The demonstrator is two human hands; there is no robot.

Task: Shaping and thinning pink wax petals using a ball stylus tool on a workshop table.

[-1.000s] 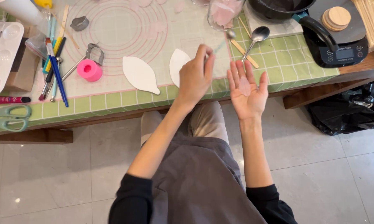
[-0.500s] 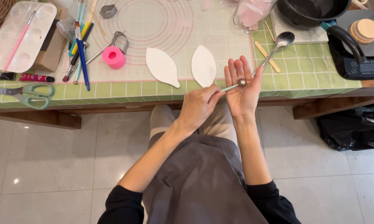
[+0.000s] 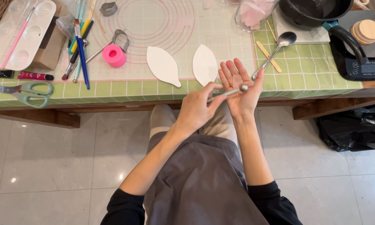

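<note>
Now left hand (image 3: 196,110) pinches a ball-ended modelling tool (image 3: 231,91), fingers closed round its pale handle; metal ball rests on the palm of the right hand (image 3: 237,89), which is open, fingers spread, palm up; both hands sit just below the table edge (image 3: 112,102). Two white leaf-shaped cutouts (image 3: 205,64) lie on the mat (image 3: 154,25) just beyond; spoon (image 3: 275,52) nearby.

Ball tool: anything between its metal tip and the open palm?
Nothing visible. The left hand pinches the ball tool by its shaft, and the metal ball end lies right against the open palm of the right hand. The white leaf-shaped cutouts lie on the mat beyond, apart from both hands.
</note>
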